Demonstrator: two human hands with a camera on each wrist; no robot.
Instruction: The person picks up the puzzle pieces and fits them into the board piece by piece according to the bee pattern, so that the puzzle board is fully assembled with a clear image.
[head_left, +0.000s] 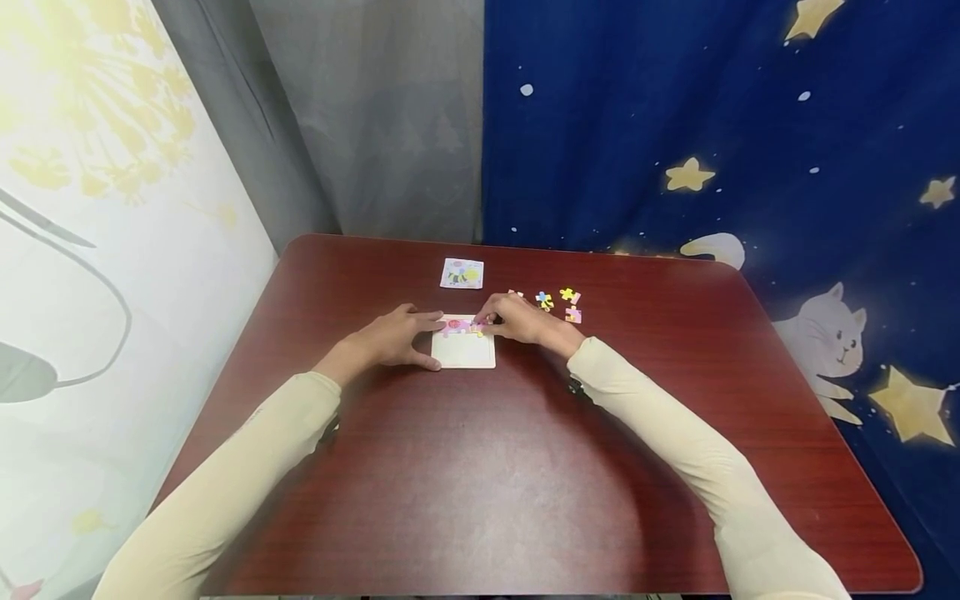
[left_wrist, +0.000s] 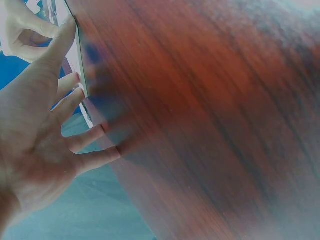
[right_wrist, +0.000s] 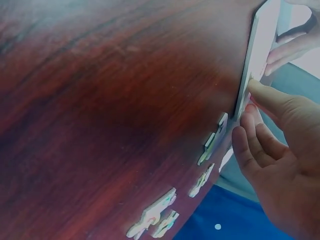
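Observation:
A white puzzle board [head_left: 463,354] lies on the table, with pink joined pieces [head_left: 454,326] along its far edge. The left hand [head_left: 393,337] steadies the board's left side, thumb and fingers spread; in the left wrist view that hand [left_wrist: 47,117] has its fingertips at the board's edge [left_wrist: 76,55] and on the table. At the board's far right corner, the right hand [head_left: 519,319] pinches a small piece [head_left: 477,327], mostly hidden by the fingers. The right wrist view has the right hand [right_wrist: 282,145] with its thumb on the board [right_wrist: 257,50].
A picture card [head_left: 462,273] with a bee lies beyond the board. Several loose puzzle pieces [head_left: 573,315] are spread to the right of the right hand. A blue curtain [head_left: 600,125] with stars and a grey curtain [head_left: 390,125] hang behind the table [head_left: 480,483].

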